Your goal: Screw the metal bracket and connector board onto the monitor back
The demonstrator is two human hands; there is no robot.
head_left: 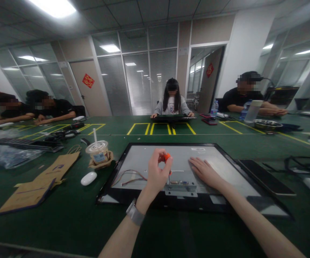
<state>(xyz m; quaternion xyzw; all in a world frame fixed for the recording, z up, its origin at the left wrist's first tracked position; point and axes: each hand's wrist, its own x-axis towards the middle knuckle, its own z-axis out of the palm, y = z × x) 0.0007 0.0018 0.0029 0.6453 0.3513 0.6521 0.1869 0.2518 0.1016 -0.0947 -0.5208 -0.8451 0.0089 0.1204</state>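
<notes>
A flat display panel [141, 152] with a black frame and grey back lies in front of me on the table. My left hand [157, 172] has its fingers closed round the orange handle of a screwdriver [167, 157]. The screwdriver stands nearly upright, its thin shaft pointing down at a metal bracket with connector ports [181, 191] near the panel's close edge. Whether the tip sits in a screw is too small to tell. My right hand [204, 172] lies flat on the panel's back, fingers stretched out. Thin cables [130, 175] lie loose left of the bracket.
Left of the panel are a lidded drink cup [98, 152], a white mouse [88, 178] and brown paper bags [42, 182]. A dark flat slab [265, 176] and black cables [294, 165] lie to the right. Across the green table, a person [172, 98] holds another dark panel.
</notes>
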